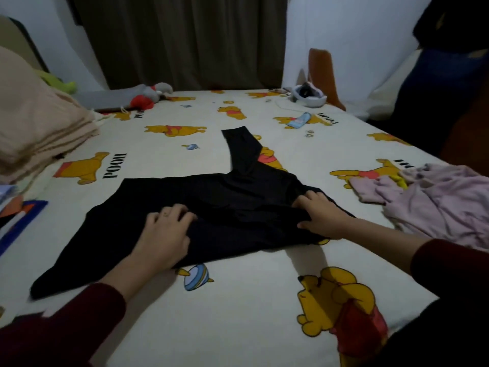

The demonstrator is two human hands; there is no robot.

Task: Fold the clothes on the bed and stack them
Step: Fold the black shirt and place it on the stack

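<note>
Black garment [211, 207] lies spread mid-bed on the cream sheet [251, 300], one sleeve reaching toward the far side, another trailing to the near left edge. Sheet print reads "POOH" beside yellow bears, several times over. I see bare sheet in front of the garment and beyond the far sleeve. Pink clothes [436, 205] heaped at the right edge; beige folded stack [39, 133] at the left. Left hand [165, 234] sits on the cloth, fingers curled, bunching fabric. Right hand [321, 213] grips the garment's right end, fingers curled into the fabric.
</note>
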